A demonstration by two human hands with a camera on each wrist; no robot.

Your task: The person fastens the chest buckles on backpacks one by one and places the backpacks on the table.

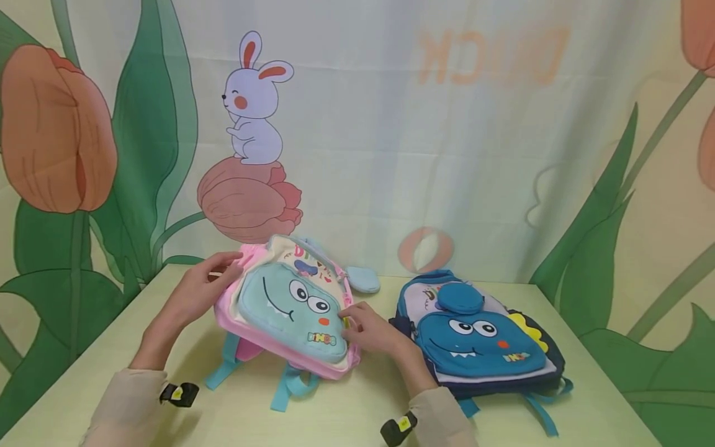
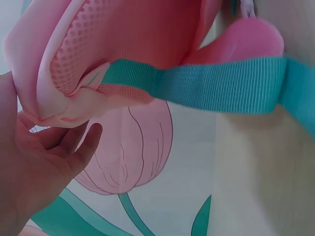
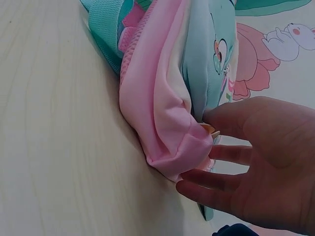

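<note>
A pink and mint backpack (image 1: pixel 296 307) with a smiling dinosaur face is tilted, its left side raised off the table. My left hand (image 1: pixel 201 285) grips its upper left side, and in the left wrist view the fingers reach around the pink edge. At the opposite side, my right hand (image 1: pixel 371 329) holds the bag between thumb and fingers, with the thumb by the mint front pocket (image 3: pixel 199 64). Teal straps (image 2: pixel 221 86) hang from underneath. To the right lies a blue backpack (image 1: pixel 480 347) with a similar face, near my right forearm.
Both bags are on a pale wooden table (image 1: pixel 586 397). Behind it hangs a curtain (image 1: pixel 357 124) printed with tulips and a rabbit. A light blue round flap (image 1: pixel 364 280) sticks out behind the pink bag. Blue straps (image 1: pixel 542 413) trail toward the front.
</note>
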